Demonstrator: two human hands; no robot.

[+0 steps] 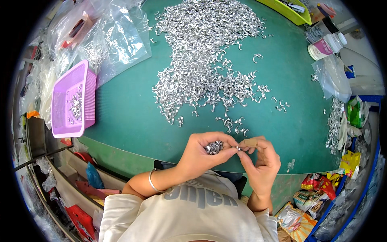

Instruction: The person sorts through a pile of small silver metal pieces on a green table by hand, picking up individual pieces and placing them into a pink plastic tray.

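Note:
My left hand (pixel 195 156) is curled over the near edge of the green table, cupping a cluster of small curved silver metal pieces (pixel 214 147) in its palm. Its thumb and finger meet my right hand (pixel 263 163) at the fingertips. Between them is one small silver piece (pixel 239 149), pinched by the right thumb and a finger that wears a tan wrap (pixel 250 142). The fingers partly cover this piece. Just beyond the hands, a few loose crescent-shaped pieces (pixel 236 125) trail off a large heap of the same silver pieces (pixel 201 60).
The green table (pixel 125 113) bears a pink-purple basket (pixel 89 105) with some silver pieces, left. Clear plastic bags (pixel 125 44) lie behind it. At right are a white bottle (pixel 328 46), a clear bag (pixel 334 78) and more pieces (pixel 333 125); a yellow-green tray (pixel 288 10) stands far right.

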